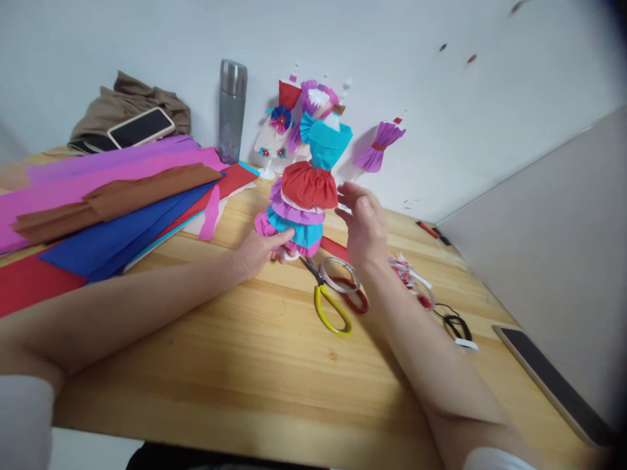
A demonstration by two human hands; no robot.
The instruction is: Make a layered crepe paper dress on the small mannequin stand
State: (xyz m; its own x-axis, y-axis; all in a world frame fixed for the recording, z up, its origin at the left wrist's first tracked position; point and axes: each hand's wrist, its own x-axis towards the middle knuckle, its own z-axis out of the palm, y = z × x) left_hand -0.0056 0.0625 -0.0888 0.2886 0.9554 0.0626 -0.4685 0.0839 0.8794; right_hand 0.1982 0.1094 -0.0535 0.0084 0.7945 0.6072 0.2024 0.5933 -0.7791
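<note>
A small dress form wears a layered crepe paper dress (309, 186) with a turquoise top, a red ruffle and purple, turquoise and pink tiers below. My left hand (259, 253) grips the bottom of it, thumb on the lower tiers and fingers beneath by the white base. Beside the red ruffle on the right is my right hand (363, 225), its fingers apart and slightly curved, holding nothing. Scissors (333, 313) with one yellow and one red handle lie just below the dress, next to a roll of tape (339, 275).
Coloured paper sheets (117, 209) cover the table's left side. Behind stand a grey bottle (232, 111) and more dressed forms (281, 121). A phone (141, 127) rests on brown cloth. Paper scraps (409, 274), black cord (455, 323) and a dark tablet-like device (548, 378) lie right.
</note>
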